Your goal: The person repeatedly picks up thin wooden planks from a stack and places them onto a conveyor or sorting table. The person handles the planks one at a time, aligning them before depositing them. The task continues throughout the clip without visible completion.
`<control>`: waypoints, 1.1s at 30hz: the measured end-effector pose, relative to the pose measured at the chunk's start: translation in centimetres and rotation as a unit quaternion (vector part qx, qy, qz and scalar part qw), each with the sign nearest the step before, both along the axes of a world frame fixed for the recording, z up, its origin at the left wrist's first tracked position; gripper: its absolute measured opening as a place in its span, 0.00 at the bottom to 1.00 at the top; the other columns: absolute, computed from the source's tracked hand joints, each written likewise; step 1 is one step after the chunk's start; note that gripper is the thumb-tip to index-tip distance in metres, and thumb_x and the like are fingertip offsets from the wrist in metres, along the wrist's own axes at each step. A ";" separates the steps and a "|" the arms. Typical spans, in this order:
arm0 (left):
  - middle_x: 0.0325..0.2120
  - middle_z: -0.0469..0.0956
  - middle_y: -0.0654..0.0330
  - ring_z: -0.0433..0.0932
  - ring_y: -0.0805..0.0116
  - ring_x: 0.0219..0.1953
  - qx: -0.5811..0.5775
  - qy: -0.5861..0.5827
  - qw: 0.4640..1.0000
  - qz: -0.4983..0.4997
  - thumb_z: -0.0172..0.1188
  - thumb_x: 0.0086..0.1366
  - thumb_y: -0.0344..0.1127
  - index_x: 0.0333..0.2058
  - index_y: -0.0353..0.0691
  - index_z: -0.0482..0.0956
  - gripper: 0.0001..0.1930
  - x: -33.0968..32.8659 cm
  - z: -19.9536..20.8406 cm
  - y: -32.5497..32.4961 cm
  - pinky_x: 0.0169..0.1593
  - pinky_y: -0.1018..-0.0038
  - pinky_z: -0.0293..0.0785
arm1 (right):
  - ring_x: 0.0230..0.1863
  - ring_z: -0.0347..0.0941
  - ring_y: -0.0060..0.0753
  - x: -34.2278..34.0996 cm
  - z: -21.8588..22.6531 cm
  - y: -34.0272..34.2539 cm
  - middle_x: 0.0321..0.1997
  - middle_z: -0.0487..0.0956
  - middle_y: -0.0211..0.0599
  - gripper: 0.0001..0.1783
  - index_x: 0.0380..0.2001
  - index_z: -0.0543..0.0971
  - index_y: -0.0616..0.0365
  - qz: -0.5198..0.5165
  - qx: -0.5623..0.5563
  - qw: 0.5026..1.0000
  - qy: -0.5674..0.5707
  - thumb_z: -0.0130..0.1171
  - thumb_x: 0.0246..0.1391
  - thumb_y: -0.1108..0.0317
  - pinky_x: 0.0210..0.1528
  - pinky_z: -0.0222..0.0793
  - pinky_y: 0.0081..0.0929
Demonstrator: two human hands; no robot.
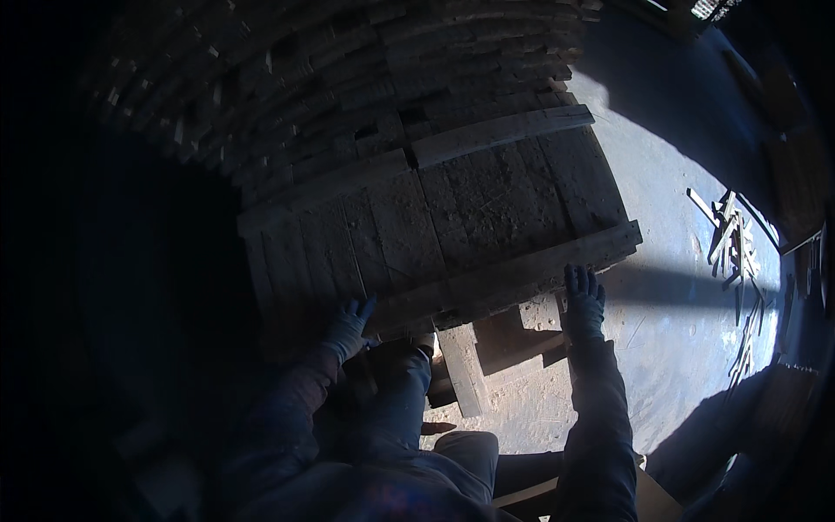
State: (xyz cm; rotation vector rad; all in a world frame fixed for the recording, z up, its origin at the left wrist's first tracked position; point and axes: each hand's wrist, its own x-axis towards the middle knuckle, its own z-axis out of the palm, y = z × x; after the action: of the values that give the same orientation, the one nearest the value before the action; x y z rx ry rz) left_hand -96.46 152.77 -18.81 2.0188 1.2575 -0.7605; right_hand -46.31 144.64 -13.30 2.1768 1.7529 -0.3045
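In front of me lie wide wooden boards (496,196), set side by side and dusted with sawdust, with a long batten (504,130) across the far side and another batten (539,261) along the near side. My left hand (348,329), in a light glove, is at the near batten's left part with its fingers stretched out. At that batten's right end is my right hand (584,300), also gloved, fingers extended and slightly apart. Neither hand is closed around anything. Deep shadow hides whether the palms press on the wood.
Beyond the boards rises a tall stack of timber (348,78). A wooden post (463,370) stands below the near batten, by my legs. Loose wood strips (735,239) lie scattered on the sunlit floor (652,326) at the right. The left side is too dark to make out.
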 end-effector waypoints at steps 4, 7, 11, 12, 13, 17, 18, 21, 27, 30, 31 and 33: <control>0.66 0.55 0.36 0.60 0.32 0.65 0.032 -0.101 0.991 0.078 0.74 0.54 0.45 0.72 0.53 0.48 0.53 -1.1 2.6 7.1 0.64 0.49 0.67 | 0.72 0.54 0.57 1.1 -6.5 6.0 0.69 0.64 0.45 0.43 0.70 0.61 0.42 0.114 0.008 0.992 -0.056 0.60 0.48 0.68 0.71 0.44 0.65; 0.60 0.63 0.44 0.70 0.39 0.56 0.148 -0.102 0.984 0.016 0.75 0.52 0.43 0.72 0.52 0.48 0.54 -0.7 4.5 18.9 0.59 0.50 0.71 | 0.67 0.59 0.55 1.8 -6.9 7.9 0.62 0.69 0.44 0.33 0.63 0.70 0.46 0.181 0.021 0.983 -0.030 0.59 0.50 0.63 0.69 0.47 0.64; 0.70 0.53 0.45 0.55 0.37 0.69 0.121 0.019 0.992 -0.005 0.77 0.51 0.48 0.73 0.69 0.40 0.61 -2.2 -2.0 29.3 0.69 0.46 0.59 | 0.63 0.62 0.53 3.1 -6.3 12.0 0.58 0.70 0.44 0.36 0.62 0.70 0.50 0.223 0.000 0.975 -0.001 0.62 0.47 0.61 0.66 0.52 0.61; 0.70 0.52 0.44 0.55 0.37 0.69 0.105 0.057 0.993 -0.002 0.78 0.49 0.49 0.73 0.69 0.38 0.62 -1.2 -1.2 30.5 0.69 0.46 0.60 | 0.62 0.62 0.52 4.0 -5.3 13.3 0.57 0.70 0.44 0.37 0.62 0.70 0.51 0.225 0.008 0.974 -0.014 0.63 0.45 0.61 0.65 0.54 0.59; 0.70 0.52 0.42 0.56 0.36 0.69 0.085 0.104 0.991 0.002 0.79 0.47 0.49 0.73 0.69 0.37 0.64 -0.6 0.0 30.9 0.68 0.46 0.60 | 0.61 0.63 0.51 1.9 -1.0 17.0 0.57 0.70 0.42 0.42 0.63 0.68 0.51 0.220 -0.008 0.976 0.003 0.66 0.41 0.61 0.65 0.55 0.55; 0.65 0.62 0.41 0.66 0.36 0.64 0.058 0.032 0.996 0.058 0.82 0.41 0.47 0.73 0.66 0.41 0.67 -1.4 -1.3 32.3 0.66 0.51 0.65 | 0.61 0.65 0.49 3.4 0.9 28.6 0.58 0.70 0.42 0.55 0.66 0.64 0.50 0.226 0.022 0.974 -0.021 0.76 0.30 0.59 0.61 0.58 0.51; 0.63 0.67 0.43 0.68 0.41 0.63 0.057 0.026 0.995 0.073 0.83 0.40 0.44 0.73 0.60 0.44 0.66 -0.9 -0.6 32.5 0.65 0.53 0.67 | 0.61 0.65 0.49 3.4 0.2 31.4 0.58 0.70 0.41 0.49 0.66 0.64 0.49 0.249 0.037 0.967 -0.032 0.73 0.37 0.59 0.59 0.60 0.51; 0.59 0.68 0.40 0.72 0.41 0.59 0.085 -0.073 0.987 0.118 0.80 0.47 0.39 0.72 0.61 0.49 0.59 -5.0 -3.6 29.0 0.62 0.54 0.71 | 0.59 0.68 0.49 1.4 -3.1 39.8 0.62 0.69 0.41 0.43 0.66 0.64 0.46 0.310 0.072 0.948 -0.032 0.66 0.44 0.59 0.57 0.63 0.53; 0.64 0.66 0.48 0.67 0.49 0.64 0.144 -0.102 0.911 0.372 0.76 0.48 0.29 0.73 0.51 0.50 0.57 -8.4 3.2 16.1 0.67 0.60 0.66 | 0.61 0.68 0.55 0.7 -5.4 43.1 0.62 0.72 0.45 0.55 0.69 0.58 0.49 0.319 -0.010 0.948 0.018 0.73 0.42 0.42 0.58 0.66 0.55; 0.66 0.63 0.47 0.67 0.50 0.65 0.161 -0.135 0.904 0.373 0.75 0.47 0.26 0.73 0.48 0.48 0.57 -5.8 7.3 13.4 0.68 0.61 0.65 | 0.54 0.73 0.55 2.7 -7.0 43.8 0.56 0.75 0.48 0.55 0.68 0.58 0.52 0.369 -0.021 0.927 0.061 0.69 0.46 0.35 0.52 0.70 0.55; 0.66 0.62 0.46 0.66 0.51 0.65 0.158 -0.146 0.900 0.379 0.74 0.47 0.25 0.73 0.46 0.48 0.57 -4.4 8.5 13.0 0.68 0.61 0.64 | 0.53 0.73 0.54 3.1 -6.8 43.0 0.55 0.75 0.48 0.55 0.68 0.58 0.53 0.352 -0.034 0.934 0.049 0.68 0.46 0.35 0.51 0.71 0.54; 0.67 0.59 0.47 0.61 0.52 0.68 0.154 -0.137 0.896 0.393 0.74 0.47 0.25 0.73 0.42 0.47 0.57 -2.9 9.9 10.5 0.70 0.63 0.60 | 0.50 0.75 0.53 1.7 -4.5 39.4 0.52 0.76 0.49 0.54 0.68 0.58 0.54 0.327 -0.066 0.942 0.036 0.68 0.47 0.36 0.48 0.72 0.53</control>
State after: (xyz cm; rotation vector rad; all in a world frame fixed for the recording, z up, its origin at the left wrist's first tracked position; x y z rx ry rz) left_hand -99.38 163.28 -8.94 1.5271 1.8962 0.1146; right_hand -44.62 184.04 -17.82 1.3935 2.2928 -0.3167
